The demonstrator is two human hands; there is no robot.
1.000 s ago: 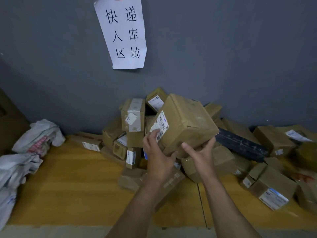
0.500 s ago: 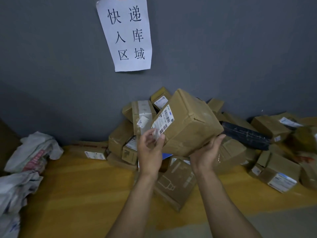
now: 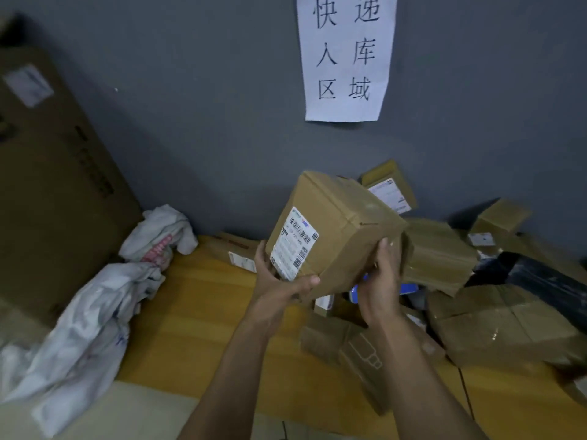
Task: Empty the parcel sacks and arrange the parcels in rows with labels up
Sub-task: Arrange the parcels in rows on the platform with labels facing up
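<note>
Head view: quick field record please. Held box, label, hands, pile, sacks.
held box: brown cardboard box, tilted, in the air in front of the pile
label: white barcode label on its left face, toward the camera
left hand: left hand grips the lower left corner
right hand: right hand holds the right underside
pile: loose parcels heaped by the wall, not in rows
sacks: crumpled white sacks at left

Head view looks forward-down, close, toward the wall (image 3: 190,122), somewhat blurred.
</note>
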